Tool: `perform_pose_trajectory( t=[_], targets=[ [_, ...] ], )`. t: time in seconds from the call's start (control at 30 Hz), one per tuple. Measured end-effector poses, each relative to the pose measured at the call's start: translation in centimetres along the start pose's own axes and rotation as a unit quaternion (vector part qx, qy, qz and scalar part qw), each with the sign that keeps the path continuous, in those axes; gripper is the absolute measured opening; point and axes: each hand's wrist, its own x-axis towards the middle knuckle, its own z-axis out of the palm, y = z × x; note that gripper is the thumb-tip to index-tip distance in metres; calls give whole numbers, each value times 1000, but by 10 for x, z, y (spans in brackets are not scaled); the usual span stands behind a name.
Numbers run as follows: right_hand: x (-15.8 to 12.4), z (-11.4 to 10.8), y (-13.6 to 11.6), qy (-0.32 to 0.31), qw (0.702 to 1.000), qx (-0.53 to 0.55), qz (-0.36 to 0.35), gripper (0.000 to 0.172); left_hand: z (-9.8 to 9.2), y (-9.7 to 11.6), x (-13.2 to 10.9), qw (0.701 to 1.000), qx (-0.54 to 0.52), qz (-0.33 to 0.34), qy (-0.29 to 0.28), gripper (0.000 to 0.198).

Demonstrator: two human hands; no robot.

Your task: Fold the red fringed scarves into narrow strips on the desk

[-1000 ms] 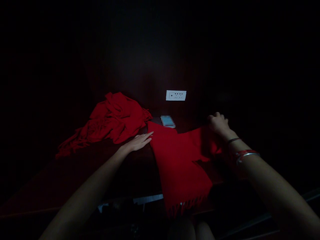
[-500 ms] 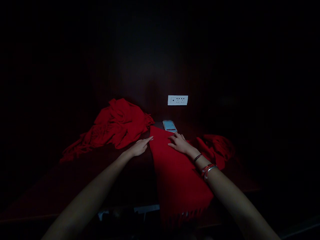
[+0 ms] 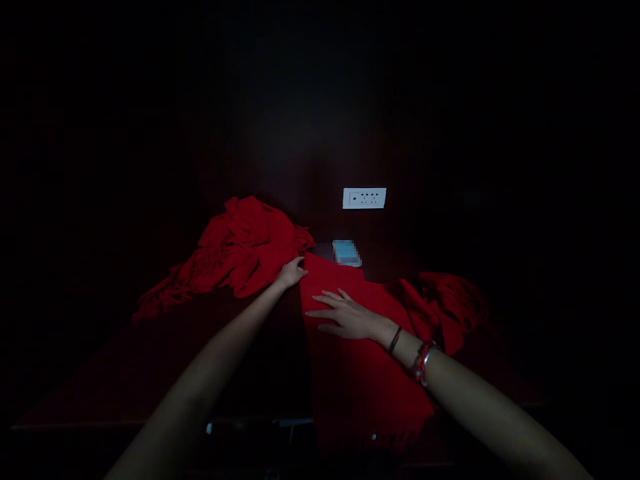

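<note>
Two red scarves lie on the dark wooden surface. A crumpled red fringed scarf is heaped below and well left of the white wall socket plate. The left hand is set at the far corner of the flat red woollen scarf, below-left of the plate; whether that corner is pinched cannot be told in the gloom. The right hand is laid open, fingers spread, on this scarf below the plate. Were the cloth dragged, the small pale blue object just under the plate could be swept along. The bunched red end below-right of the plate could be creased further.
</note>
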Motion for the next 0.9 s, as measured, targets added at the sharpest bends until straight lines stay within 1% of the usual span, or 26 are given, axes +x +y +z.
perform_pose_trajectory(
  t=[0.13,0.2,0.27,0.33,0.5,0.57,0.67,0.73,0.8,0.87,0.9],
  targets=[
    [-2,-3,-4,-35,999,16,-28,42,5,7,21,999,-45,-3,15,38],
    [-2,-3,-5,-43,998,22,-41,41,4,11,25,998,-63,3,27,34],
    [-3,-2,-6,-45,997,25,-54,40,3,14,26,997,-78,5,26,30],
    [-4,-2,-6,-45,997,27,-63,40,2,13,24,995,-95,-3,7,27],
    [-5,-1,-7,-36,997,26,-70,42,-2,12,17,984,-155,-34,-76,22],
    [-6,-1,-7,-29,997,23,-67,45,-5,16,20,980,-175,-35,-90,23],
    [-9,0,-8,-19,997,17,-73,48,-7,26,30,976,-201,-20,-77,40],
    [-12,0,-8,-15,996,14,-85,49,-5,32,37,975,-216,10,-53,50],
    [-15,1,-8,-13,995,12,-93,50,0,33,43,979,-194,53,-36,52],
    [-18,3,-8,-12,995,14,-98,50,6,32,47,986,-139,79,-41,49],
    [-19,3,-9,-10,995,18,-98,49,9,30,47,990,-110,79,-49,47]
  ],
)
